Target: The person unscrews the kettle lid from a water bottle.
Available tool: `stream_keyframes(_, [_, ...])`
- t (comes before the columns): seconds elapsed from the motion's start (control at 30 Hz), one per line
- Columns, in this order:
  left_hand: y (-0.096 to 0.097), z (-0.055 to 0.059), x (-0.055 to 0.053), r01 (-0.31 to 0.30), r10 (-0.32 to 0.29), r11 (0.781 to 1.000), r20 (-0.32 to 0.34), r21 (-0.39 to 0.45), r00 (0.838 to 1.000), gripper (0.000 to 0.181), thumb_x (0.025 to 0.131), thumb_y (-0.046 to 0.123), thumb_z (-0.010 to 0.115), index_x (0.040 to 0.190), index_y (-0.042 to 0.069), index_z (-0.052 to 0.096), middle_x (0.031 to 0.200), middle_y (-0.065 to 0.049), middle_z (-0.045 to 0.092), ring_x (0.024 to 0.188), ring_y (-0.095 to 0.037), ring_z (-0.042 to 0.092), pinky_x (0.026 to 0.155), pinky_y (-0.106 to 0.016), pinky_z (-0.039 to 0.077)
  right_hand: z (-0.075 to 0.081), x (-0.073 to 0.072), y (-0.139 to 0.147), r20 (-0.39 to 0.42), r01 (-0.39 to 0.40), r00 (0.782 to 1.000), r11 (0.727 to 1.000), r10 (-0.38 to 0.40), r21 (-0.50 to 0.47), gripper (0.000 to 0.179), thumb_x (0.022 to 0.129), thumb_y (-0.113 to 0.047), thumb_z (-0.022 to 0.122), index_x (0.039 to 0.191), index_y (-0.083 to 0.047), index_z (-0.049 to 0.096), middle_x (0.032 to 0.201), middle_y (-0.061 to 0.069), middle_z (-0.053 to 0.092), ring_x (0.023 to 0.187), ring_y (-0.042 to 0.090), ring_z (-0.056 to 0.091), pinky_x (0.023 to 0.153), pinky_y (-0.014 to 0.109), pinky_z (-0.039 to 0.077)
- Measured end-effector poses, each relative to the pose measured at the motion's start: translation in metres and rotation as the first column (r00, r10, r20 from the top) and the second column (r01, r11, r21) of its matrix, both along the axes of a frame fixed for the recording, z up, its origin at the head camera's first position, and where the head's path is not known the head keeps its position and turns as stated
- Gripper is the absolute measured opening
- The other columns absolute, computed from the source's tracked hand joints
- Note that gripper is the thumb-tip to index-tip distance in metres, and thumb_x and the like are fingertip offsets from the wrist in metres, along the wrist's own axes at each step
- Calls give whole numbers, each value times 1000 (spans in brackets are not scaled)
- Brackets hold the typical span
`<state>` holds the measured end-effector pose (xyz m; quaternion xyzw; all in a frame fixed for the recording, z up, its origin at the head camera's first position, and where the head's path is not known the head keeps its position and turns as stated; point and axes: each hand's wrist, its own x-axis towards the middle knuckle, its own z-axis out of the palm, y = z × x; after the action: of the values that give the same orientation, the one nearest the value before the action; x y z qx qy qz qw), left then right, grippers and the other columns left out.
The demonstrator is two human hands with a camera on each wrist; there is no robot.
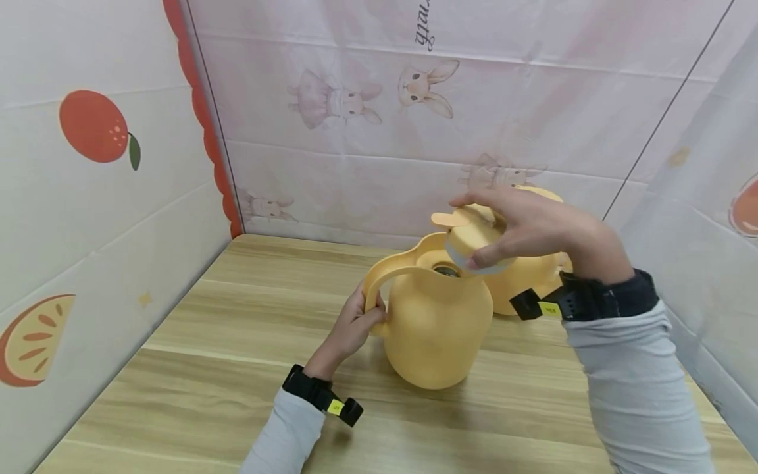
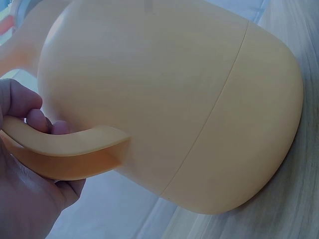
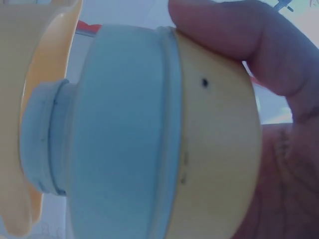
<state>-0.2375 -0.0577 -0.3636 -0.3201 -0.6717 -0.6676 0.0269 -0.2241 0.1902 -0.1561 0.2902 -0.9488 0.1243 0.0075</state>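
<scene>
A yellow insulated jug (image 1: 438, 322) stands on the table, tilted slightly in the head view. My left hand (image 1: 354, 322) grips its loop handle (image 2: 75, 142), fingers curled round the lower part. Up at the jug's mouth, my right hand (image 1: 527, 224) holds the yellow lid (image 1: 474, 234) between thumb and fingers. The lid is tilted and partly covers the dark round opening (image 1: 447, 270). In the right wrist view, its pale stopper (image 3: 47, 139) points toward the jug's rim (image 3: 50, 59); whether they touch I cannot tell.
A second yellow jug (image 1: 515, 286) stands just behind and to the right, partly hidden by my right hand and the lid. The wooden table (image 1: 237, 368) meets a rabbit-print cloth wall (image 1: 331, 178) at the back. A fruit-print wall (image 1: 118, 230) rises at the left.
</scene>
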Motion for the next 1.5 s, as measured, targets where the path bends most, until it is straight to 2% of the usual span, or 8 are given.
stream_keyframes(0.13, [-1, -1, -3, 0, 0, 1000, -4, -2, 1000, 9, 83, -16, 43, 88, -11, 38, 75, -9, 41, 62, -25, 39, 55, -29, 35, 0, 3, 8, -26, 9, 1000, 1000, -9, 13, 75, 68, -35, 80, 133, -20, 46, 111, 5, 53, 91, 21, 46, 75, 38, 37])
stream_keyframes(0.3, [-3, -3, -7, 7, -7, 1000, -6, 0, 1000, 9, 82, -15, 43, 88, -12, 37, 74, -10, 41, 61, -27, 38, 56, -28, 35, -2, 5, 21, 18, 36, 999, 999, -36, -19, 80, 69, -33, 81, 138, -22, 41, 107, 9, 48, 90, 23, 44, 72, 38, 37])
stream_keyframes(0.53, [-6, -4, -13, 8, -8, 1000, -9, -1, 1000, 9, 82, -15, 43, 88, -10, 38, 74, -10, 41, 62, -24, 39, 56, -26, 35, -9, 3, 35, 19, 47, 999, 999, -47, -24, 73, 69, -26, 80, 134, -19, 46, 104, 8, 47, 90, 22, 42, 71, 37, 36])
stream_keyframes(0.8, [-7, -5, -19, 22, -22, 1000, -6, -7, 1000, 9, 82, -14, 42, 88, -8, 38, 74, -10, 41, 61, -21, 38, 56, -25, 34, -21, -1, 45, 31, 90, 996, 996, -90, -22, 72, 68, -23, 81, 131, -16, 47, 92, 8, 47, 79, 21, 43, 65, 35, 38])
stream_keyframes(0.97, [-8, -7, -23, 29, -29, 1000, -4, -10, 1000, 8, 83, -13, 42, 88, -11, 37, 74, -11, 40, 61, -22, 38, 56, -25, 34, -32, -5, 51, 69, 99, 993, 994, -95, -51, 71, 67, -20, 80, 129, -12, 45, 88, 8, 49, 72, 19, 48, 61, 33, 41])
stream_keyframes(1.3, [5, -2, -14, -11, 11, 1000, 7, -3, 1000, 9, 83, -17, 43, 88, -12, 38, 76, -12, 42, 63, -22, 40, 56, -28, 36, -46, -10, 79, 155, 96, 985, 988, -77, -121, 66, 66, -12, 79, 122, -8, 46, 90, 10, 50, 75, 21, 50, 64, 35, 43])
stream_keyframes(1.5, [12, 1, -10, -28, 28, 1000, 12, -5, 1000, 9, 83, -17, 43, 88, -12, 38, 76, -15, 42, 62, -19, 39, 56, -27, 36, -53, -11, 89, 184, 113, 979, 988, -92, -107, 68, 65, -14, 80, 122, -9, 44, 93, 10, 49, 78, 22, 50, 66, 35, 42])
